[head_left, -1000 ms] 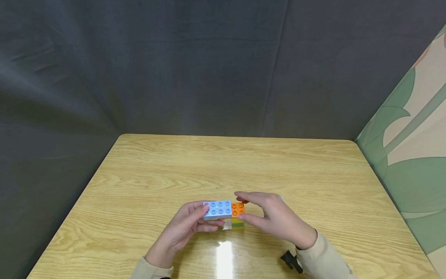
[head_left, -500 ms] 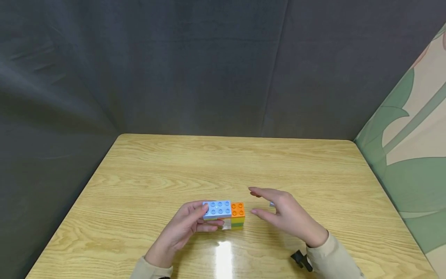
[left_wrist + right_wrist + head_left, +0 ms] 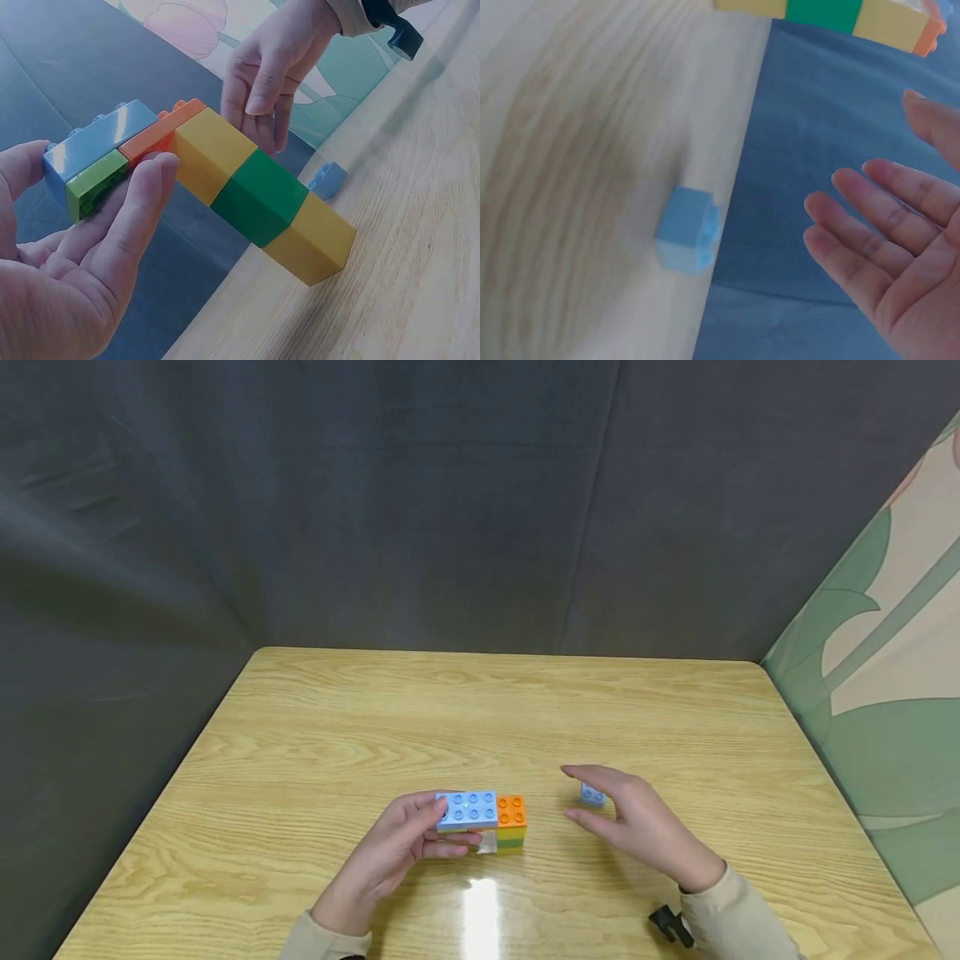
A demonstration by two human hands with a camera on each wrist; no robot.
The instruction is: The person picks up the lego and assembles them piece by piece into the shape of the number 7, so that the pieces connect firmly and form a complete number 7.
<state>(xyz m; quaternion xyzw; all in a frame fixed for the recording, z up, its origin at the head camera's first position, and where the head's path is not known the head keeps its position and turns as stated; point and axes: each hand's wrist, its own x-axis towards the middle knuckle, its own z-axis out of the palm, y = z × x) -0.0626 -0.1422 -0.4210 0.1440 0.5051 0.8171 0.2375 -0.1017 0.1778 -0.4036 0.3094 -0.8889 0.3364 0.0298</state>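
My left hand (image 3: 397, 843) grips the upper end of a toy brick build by its light blue brick (image 3: 467, 810), thumb on the studs. In the left wrist view an orange brick (image 3: 169, 129) sits beside the blue one, with a light green brick (image 3: 97, 180) under the blue. Below the orange runs a column of a yellow brick (image 3: 214, 154), a dark green brick (image 3: 259, 196) and another yellow brick (image 3: 313, 240). My right hand (image 3: 637, 814) hovers with fingers and thumb spread, holding nothing. Beneath it a small light blue brick (image 3: 684, 231) lies on the table, studs up.
The wooden table (image 3: 480, 718) ends at a dark cloth (image 3: 450, 510) behind and on the left. A leaf-patterned curtain (image 3: 892, 710) hangs along the right. A black wrist mount (image 3: 670, 927) sticks out at the right sleeve.
My right hand has moved off the orange end of the build to the right, over the small blue brick, which now shows between thumb and fingers. The left hand stays put.
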